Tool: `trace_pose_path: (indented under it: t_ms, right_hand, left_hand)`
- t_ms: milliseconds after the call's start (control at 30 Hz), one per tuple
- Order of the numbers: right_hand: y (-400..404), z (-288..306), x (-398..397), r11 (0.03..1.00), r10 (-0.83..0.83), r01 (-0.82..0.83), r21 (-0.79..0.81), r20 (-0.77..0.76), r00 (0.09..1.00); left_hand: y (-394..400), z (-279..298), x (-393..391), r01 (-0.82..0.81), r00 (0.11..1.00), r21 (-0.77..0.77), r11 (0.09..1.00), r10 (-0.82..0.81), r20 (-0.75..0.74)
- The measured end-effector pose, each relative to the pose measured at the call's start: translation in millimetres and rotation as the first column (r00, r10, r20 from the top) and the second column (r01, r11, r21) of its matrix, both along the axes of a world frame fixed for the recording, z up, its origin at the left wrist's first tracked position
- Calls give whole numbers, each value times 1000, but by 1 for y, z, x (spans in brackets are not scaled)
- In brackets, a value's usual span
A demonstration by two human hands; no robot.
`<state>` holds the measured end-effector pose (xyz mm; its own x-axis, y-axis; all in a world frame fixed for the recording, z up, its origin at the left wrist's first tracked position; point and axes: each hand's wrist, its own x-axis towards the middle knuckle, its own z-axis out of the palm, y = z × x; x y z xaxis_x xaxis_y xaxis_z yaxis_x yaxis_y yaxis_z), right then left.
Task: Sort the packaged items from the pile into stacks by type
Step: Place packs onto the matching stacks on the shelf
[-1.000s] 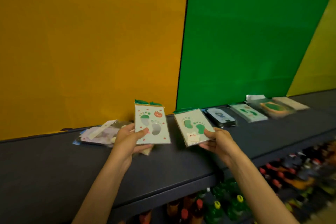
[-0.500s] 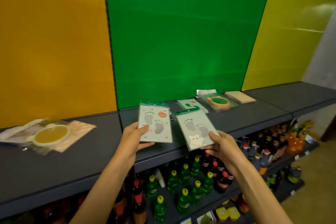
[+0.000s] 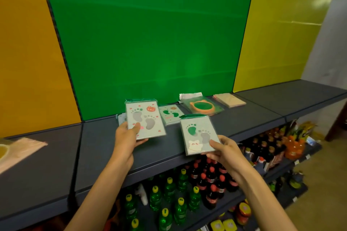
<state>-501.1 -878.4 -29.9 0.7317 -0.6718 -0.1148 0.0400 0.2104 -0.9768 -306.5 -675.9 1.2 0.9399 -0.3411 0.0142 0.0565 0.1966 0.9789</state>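
Observation:
My left hand point(image 3: 126, 139) grips a footprint pack with a red cat face point(image 3: 145, 119), held upright above the dark shelf point(image 3: 97, 148). My right hand point(image 3: 224, 151) holds a second footprint pack with a white cat point(image 3: 199, 134) by its lower right corner, lower and to the right of the first. Flat on the shelf behind them lies another footprint pack point(image 3: 170, 114). To its right rest a bagged orange-rimmed green dish point(image 3: 202, 106) and a stack of beige packs point(image 3: 229, 99). A partly hidden pack point(image 3: 121, 118) peeks out behind the left-hand pack.
At the far left edge lies a pink bagged item with a yellow dish point(image 3: 16, 149). Green, yellow and orange panels back the shelf. Lower shelves hold green bottles point(image 3: 170, 195), dark red-capped bottles point(image 3: 210, 180) and orange items point(image 3: 294, 147). Floor opens at the right.
The view has swung further right, so the sorted stacks sit closer to centre. My right hand has carried its pack lower and rightward, away from the left-hand pack.

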Motion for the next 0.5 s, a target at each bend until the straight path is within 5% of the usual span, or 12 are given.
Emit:
trace_pose_path:
  t_ms: [500]
  right_hand:
    - [-90, 14, 159, 981, 122, -135, -138, -98, 988]
  left_hand:
    - [-54, 11, 77, -80, 995, 43, 996, 78, 55]
